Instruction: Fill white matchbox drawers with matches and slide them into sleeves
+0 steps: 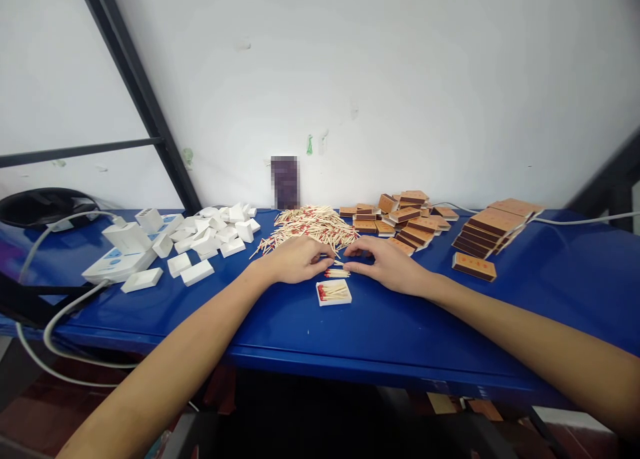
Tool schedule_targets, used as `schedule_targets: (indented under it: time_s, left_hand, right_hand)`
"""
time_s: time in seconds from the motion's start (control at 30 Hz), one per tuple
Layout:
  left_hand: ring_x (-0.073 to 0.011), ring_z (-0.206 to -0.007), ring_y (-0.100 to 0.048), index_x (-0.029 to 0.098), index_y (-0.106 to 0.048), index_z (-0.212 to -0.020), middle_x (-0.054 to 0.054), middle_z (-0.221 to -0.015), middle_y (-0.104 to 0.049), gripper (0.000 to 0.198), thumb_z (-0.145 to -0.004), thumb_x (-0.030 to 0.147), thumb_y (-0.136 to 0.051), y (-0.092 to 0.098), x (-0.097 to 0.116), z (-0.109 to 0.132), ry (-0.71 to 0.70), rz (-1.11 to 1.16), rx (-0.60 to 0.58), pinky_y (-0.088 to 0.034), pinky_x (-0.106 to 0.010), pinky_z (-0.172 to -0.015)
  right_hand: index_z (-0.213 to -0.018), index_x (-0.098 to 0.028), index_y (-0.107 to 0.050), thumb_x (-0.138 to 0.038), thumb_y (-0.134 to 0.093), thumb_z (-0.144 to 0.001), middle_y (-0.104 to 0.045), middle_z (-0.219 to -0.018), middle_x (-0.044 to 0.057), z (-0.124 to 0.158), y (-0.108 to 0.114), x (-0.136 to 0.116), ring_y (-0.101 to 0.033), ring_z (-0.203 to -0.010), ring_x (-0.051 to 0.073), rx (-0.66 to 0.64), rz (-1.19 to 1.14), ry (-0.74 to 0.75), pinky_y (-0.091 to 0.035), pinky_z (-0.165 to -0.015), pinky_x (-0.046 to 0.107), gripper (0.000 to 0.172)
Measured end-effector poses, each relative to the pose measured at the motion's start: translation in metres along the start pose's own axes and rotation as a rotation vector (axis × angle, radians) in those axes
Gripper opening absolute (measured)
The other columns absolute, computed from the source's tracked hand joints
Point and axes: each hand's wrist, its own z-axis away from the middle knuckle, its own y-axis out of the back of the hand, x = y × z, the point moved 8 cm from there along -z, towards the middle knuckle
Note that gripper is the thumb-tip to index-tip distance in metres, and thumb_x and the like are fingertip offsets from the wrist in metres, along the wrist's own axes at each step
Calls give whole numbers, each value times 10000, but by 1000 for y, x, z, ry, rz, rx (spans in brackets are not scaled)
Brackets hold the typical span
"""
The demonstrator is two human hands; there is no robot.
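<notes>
In the head view, the closed matchboxes (474, 267) bear printed marks on their orange-brown faces, too small to read; blue patches on the white power strip (120, 262) are likewise illegible.

The open tray (334, 302) is small, white and rectangular, partly filled with matches whose red heads lie to the left and pale sticks point right. It sits on the blue table (400, 339), on the near side of both hands. Just beyond it lies a short row of loose matches (337, 273), heads also to the left. Farther back, against the wall (400, 79), a large heap of matches (313, 229) lies in mixed directions.

The left hand (304, 259) is curved in at the near edge of the heap, its thumb and fingertips close to a few match sticks. The right hand (379, 262) faces it, thumb and forefinger reaching to the same sticks. Whether either hand pinches them cannot be told.

Empty white trays (197, 272) are scattered to the left; more matchboxes lie piled and stacked to the right.
</notes>
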Motion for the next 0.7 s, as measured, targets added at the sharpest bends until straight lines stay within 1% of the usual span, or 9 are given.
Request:
schedule_targets:
  time_s: [0.17, 0.3, 0.53, 0.7]
  left_hand:
    - [-129, -640, -576, 196, -702, -1017, -14, -782, -693, 261, -947, 285, -467, 0, -1, 0, 13, -1, -10, -378, -248, -624]
    - [-135, -667, -587, 199, -698, -1035, -17, -818, -705, 246, -931, 266, -485, 0, -2, 0, 28, -5, -14, -381, -248, -635]
    - [-128, -639, -579, 199, -697, -1075, -14, -816, -712, 262, -920, 232, -488, 0, -1, -1, 32, 2, -16, -382, -245, -626]
    - [-134, -654, -588, 195, -697, -1071, -21, -830, -715, 268, -924, 238, -477, 0, -1, 0, 29, -4, -18, -382, -247, -621]
  right_hand:
    - [-994, -217, -673, -441, -626, -875, -697, -975, 59, 1, -1, 1, -633, -918, 222, -2, -1, 7, -501, -801, 374, 258]
    - [-990, -219, -671, -437, -631, -872, -696, -984, 60, 0, -2, 1, -632, -926, 221, -6, 11, 6, -501, -794, 366, 252]
    - [-988, -212, -674, -428, -632, -870, -701, -981, 63, 0, -2, 0, -636, -924, 223, -3, 14, -1, -493, -785, 357, 249]
    - [-993, -214, -677, -470, -626, -865, -700, -981, 59, 0, -2, 0, -632, -927, 228, -12, -3, -7, -489, -788, 360, 291]
